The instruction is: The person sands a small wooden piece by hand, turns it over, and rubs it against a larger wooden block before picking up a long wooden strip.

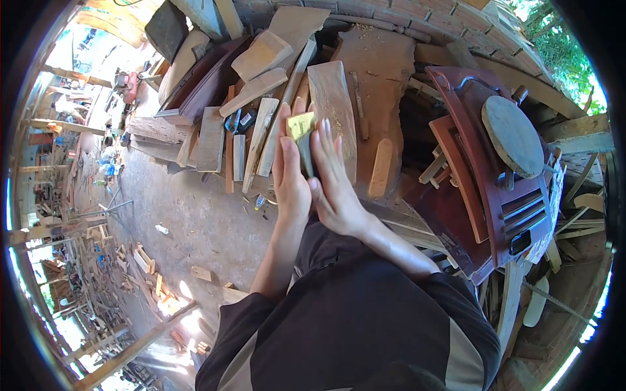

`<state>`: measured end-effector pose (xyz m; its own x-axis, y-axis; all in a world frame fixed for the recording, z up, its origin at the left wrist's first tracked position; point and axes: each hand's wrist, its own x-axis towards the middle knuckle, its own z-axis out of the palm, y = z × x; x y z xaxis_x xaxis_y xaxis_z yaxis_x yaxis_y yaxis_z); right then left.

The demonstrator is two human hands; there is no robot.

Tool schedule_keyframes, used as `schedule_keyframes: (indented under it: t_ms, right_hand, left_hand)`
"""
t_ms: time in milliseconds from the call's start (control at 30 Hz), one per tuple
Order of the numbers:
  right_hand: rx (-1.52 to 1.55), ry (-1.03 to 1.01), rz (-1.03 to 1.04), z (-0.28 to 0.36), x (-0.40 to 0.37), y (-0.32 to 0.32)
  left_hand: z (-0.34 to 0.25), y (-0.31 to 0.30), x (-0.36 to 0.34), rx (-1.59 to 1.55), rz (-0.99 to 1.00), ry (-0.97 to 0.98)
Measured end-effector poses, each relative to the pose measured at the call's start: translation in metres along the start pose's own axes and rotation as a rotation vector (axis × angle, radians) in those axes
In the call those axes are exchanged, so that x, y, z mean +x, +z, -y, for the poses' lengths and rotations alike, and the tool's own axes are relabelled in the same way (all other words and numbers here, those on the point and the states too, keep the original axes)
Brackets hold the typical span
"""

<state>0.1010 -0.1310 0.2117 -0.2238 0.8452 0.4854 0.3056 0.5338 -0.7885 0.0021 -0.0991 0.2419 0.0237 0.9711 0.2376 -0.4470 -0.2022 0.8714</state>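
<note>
Between my two hands is a small object with a yellow, shiny top [300, 126] and a dark lower part, held upright near the palms. My left hand [291, 176] lies along its left side, with the fingers stretched upward and partly behind it. On the right side, my right hand [334, 179] has its fingers extended and its palm toward the object. The heels of both hands are close together. Just beyond the hands lies a wide pale board [334, 98], with narrower wooden strips to its left.
Wood pieces and a dark red wooden frame [195, 85] lie at the upper left. On the right stands a dark red furniture part [473, 163] with a round wooden disc [513, 137] on it. Wood scraps are scattered over the concrete floor [189, 202].
</note>
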Motion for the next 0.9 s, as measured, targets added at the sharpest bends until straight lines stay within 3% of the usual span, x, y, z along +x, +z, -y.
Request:
schedule_keyframes:
  t_ms: [100, 300, 400, 433, 467, 567, 700, 767, 900]
  right_hand:
    - [0.198, -0.007, 0.021, 0.005, -0.011, 0.002]
    - [0.086, -0.007, -0.069, 0.007, -0.015, -0.014]
    - [0.455, 0.223, -0.258, -0.009, -0.030, -0.015]
    - [0.250, 0.233, -0.329, -0.015, -0.032, -0.019]
    - [0.361, 0.304, -0.370, -0.017, -0.031, -0.024]
    - [0.525, 0.432, -0.437, -0.030, -0.031, -0.038]
    - [0.350, 0.538, -0.458, -0.036, -0.031, -0.049]
    - [0.394, 0.540, -0.510, -0.035, -0.030, -0.050]
    - [0.469, 0.604, -0.562, -0.043, -0.030, -0.054]
  left_hand:
    - [-0.004, -0.006, 0.006, -0.102, -0.023, -0.038]
    - [-0.008, 0.000, 0.012, -0.269, -0.103, -0.074]
    - [-0.009, 0.000, 0.013, -0.382, -0.137, -0.082]
    - [-0.009, -0.001, 0.013, -0.443, -0.134, -0.087]
    - [-0.009, -0.001, 0.012, -0.486, -0.133, -0.108]
    - [-0.006, -0.005, 0.011, -0.463, -0.084, -0.090]
    - [-0.003, -0.006, 0.012, -0.377, -0.033, -0.059]
    - [-0.003, -0.003, 0.011, -0.238, -0.026, -0.023]
    - [0.002, -0.004, 0.010, -0.263, -0.001, -0.026]
